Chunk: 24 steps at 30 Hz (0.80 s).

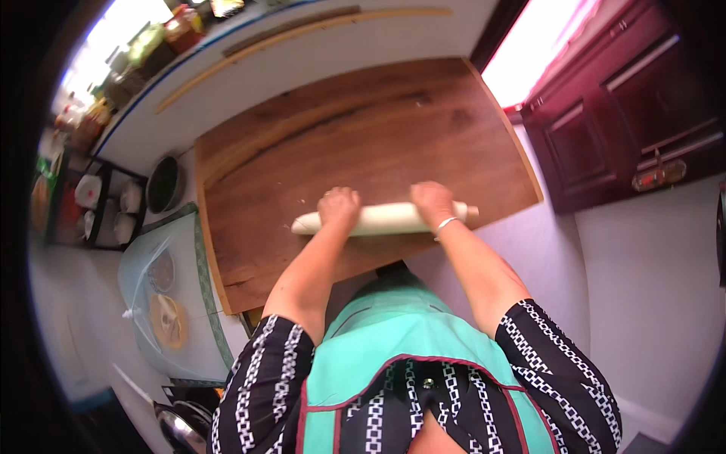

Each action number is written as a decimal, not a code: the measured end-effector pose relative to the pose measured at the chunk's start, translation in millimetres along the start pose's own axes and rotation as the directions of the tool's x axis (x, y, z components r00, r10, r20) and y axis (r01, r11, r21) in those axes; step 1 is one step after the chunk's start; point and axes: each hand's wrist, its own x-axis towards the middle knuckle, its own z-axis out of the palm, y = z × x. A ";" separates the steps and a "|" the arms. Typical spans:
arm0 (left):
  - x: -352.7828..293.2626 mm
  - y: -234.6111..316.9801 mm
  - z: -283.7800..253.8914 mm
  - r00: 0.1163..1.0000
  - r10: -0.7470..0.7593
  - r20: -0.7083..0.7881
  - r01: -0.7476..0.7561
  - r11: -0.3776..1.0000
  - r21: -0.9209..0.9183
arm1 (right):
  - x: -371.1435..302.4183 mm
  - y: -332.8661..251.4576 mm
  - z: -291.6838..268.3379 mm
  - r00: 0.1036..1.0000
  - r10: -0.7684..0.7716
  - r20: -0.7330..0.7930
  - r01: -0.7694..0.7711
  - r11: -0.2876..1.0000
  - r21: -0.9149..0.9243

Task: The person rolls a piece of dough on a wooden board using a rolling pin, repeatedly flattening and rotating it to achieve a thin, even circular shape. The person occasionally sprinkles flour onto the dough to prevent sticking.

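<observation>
A sheet of pale dough point(392, 219) is wrapped in a roll around a rolling pin point(473, 212), whose wooden end sticks out on the right. The roll lies crosswise near the front edge of a large brown wooden board point(340, 129). My left hand point(340, 208) is curled over the roll toward its left end. Toward the other end, my right hand point(433, 203) grips it from above, with a light bracelet point(445, 225) at the wrist. Both sets of fingers are partly hidden on the far side of the roll.
Left of the board sit a dark round bowl point(165, 185), a black rack point(102, 197) with dishes, and a pale mesh food cover point(155, 280) over bowls. A long thin wooden stick point(302, 45) lies beyond the board. A dark red door point(620, 106) stands at the right.
</observation>
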 end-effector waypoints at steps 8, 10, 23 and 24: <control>-6.0 16.5 17.3 0.932 0.263 -0.251 -0.273 0.962 -0.003 | 0.2 -56.2 20.1 0.807 -0.511 -0.294 0.418 0.848 -0.327; 42.9 13.6 14.9 0.964 0.227 -0.136 -0.233 0.972 -0.027 | 46.6 -53.2 20.3 0.904 -0.406 -0.133 0.329 0.860 -0.390; 93.7 -40.6 10.4 1.000 0.007 -0.002 -0.007 1.000 -0.013 | 116.0 -10.4 -16.6 0.982 -0.177 -0.064 0.142 0.922 -0.360; 106.3 -48.3 8.9 0.999 0.012 -0.030 -0.013 0.999 -0.029 | 129.9 -16.8 -19.1 0.982 -0.174 -0.073 0.139 0.927 -0.348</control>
